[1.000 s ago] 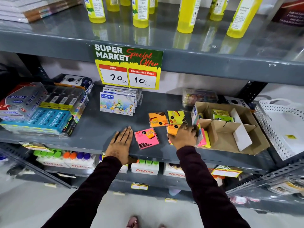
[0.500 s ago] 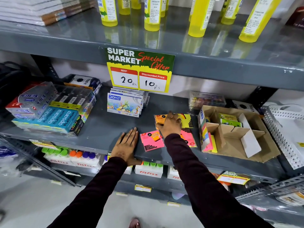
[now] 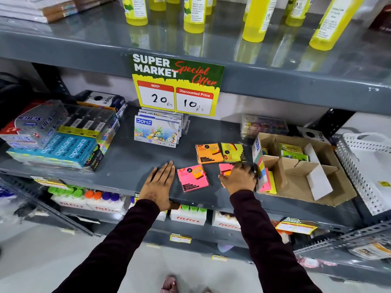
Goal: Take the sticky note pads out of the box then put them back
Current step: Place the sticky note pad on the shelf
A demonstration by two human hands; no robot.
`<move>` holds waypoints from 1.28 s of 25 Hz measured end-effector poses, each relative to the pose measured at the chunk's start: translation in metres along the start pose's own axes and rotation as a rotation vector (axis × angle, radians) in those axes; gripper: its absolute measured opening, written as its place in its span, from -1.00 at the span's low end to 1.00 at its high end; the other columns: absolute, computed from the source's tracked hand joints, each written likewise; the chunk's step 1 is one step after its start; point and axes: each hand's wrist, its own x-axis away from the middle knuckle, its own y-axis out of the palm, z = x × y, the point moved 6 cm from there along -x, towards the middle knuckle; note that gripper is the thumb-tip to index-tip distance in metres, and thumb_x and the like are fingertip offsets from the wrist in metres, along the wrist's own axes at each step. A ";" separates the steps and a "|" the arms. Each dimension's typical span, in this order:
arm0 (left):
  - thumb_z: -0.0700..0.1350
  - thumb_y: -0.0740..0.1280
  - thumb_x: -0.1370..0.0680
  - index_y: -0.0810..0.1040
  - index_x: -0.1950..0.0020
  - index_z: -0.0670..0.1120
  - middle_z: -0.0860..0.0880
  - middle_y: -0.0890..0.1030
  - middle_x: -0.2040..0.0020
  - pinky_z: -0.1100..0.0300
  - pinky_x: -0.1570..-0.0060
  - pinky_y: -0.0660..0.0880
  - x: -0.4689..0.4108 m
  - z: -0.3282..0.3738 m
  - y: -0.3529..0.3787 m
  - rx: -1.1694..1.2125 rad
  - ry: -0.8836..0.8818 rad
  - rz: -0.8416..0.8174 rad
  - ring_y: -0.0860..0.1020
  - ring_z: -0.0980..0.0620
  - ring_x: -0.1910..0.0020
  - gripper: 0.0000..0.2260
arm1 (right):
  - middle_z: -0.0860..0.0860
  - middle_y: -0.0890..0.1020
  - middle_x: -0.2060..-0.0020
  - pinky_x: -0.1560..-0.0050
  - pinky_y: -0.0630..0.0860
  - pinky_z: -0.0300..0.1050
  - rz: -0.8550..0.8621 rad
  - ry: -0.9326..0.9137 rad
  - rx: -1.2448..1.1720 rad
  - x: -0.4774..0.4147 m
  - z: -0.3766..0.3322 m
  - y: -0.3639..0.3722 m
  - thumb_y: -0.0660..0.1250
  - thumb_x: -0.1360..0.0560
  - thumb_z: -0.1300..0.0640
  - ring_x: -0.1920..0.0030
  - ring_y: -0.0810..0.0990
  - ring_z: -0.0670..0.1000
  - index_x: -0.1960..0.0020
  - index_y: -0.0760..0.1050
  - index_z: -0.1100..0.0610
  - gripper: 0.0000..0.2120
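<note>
We are resting our left hand (image 3: pixel 159 184) flat, palm down, on the grey metal shelf (image 3: pixel 131 163), with the fingers stretched out and held together; it is gripping nothing and is only touching the shelf surface near the front edge. Our right hand (image 3: pixel 239 178) is lying over a pink sticky note pad in clear wrap (image 3: pixel 224 167), fingers curled down onto it. Whether the pad is actually being pinched or merely covered, we cannot tell, because the hand is hiding most of it.

Taking the brown cardboard divider box (image 3: pixel 304 182) as our landmark: the right hand is sitting just to the left of its front corner, and the left hand is lying well left of it. Between the two hands, a second pink sticky note pad (image 3: pixel 192 179) is lying flat on the shelf, just beside the left hand's fingertips and apart from the right hand. Further back, left of the box, an orange sticky note pad (image 3: pixel 209 153) and a yellow sticky note pad (image 3: pixel 232 152) are lying side by side, touching. More colourful pads (image 3: pixel 267 180) are standing on edge against the box's left wall.

Both our arms, in dark maroon sleeves (image 3: pixel 262 233), are reaching forward and upward to the shelf, the right wrist bending down over its pad.
</note>
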 end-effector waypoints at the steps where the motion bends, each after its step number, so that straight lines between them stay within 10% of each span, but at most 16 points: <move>1: 0.41 0.22 -0.31 -0.29 -0.43 -0.17 -0.15 -0.13 -0.52 -0.02 -0.45 -0.13 0.000 0.000 0.000 -0.007 -0.004 -0.003 -0.12 -0.07 -0.48 0.05 | 0.27 0.43 -0.28 -0.23 0.46 0.11 0.008 0.000 0.007 0.001 0.000 0.000 0.40 -0.41 -0.14 -0.27 0.46 0.28 -0.36 0.27 0.28 -0.28; 8: 0.39 0.41 -0.10 0.09 -0.45 -0.23 -0.20 0.21 -0.47 -0.11 -0.38 0.14 0.001 0.001 -0.005 0.086 0.012 -0.017 0.21 -0.13 -0.43 0.14 | 0.27 0.41 -0.28 -0.25 0.42 0.12 0.061 -0.139 -0.063 0.019 -0.038 -0.006 0.35 -0.41 -0.13 -0.26 0.43 0.29 -0.39 0.23 0.28 -0.27; 18: 0.36 0.41 -0.14 0.01 -0.47 -0.20 -0.17 0.12 -0.50 -0.05 -0.42 0.01 0.001 -0.001 -0.004 0.088 0.002 -0.013 0.10 -0.10 -0.46 0.12 | 0.25 0.42 -0.29 -0.28 0.40 0.12 0.015 -0.297 -0.081 0.050 -0.085 0.021 0.33 -0.42 -0.22 -0.27 0.43 0.28 -0.42 0.24 0.27 -0.23; 32: 0.43 0.29 -0.23 -0.15 -0.48 -0.16 -0.13 -0.06 -0.53 -0.02 -0.45 -0.13 -0.001 0.001 -0.004 0.040 -0.007 -0.023 -0.07 -0.07 -0.48 0.10 | 0.36 0.39 -0.32 -0.31 0.39 0.17 0.015 0.014 0.040 0.011 0.005 -0.004 0.34 -0.44 -0.19 -0.33 0.37 0.35 -0.49 0.07 0.31 -0.13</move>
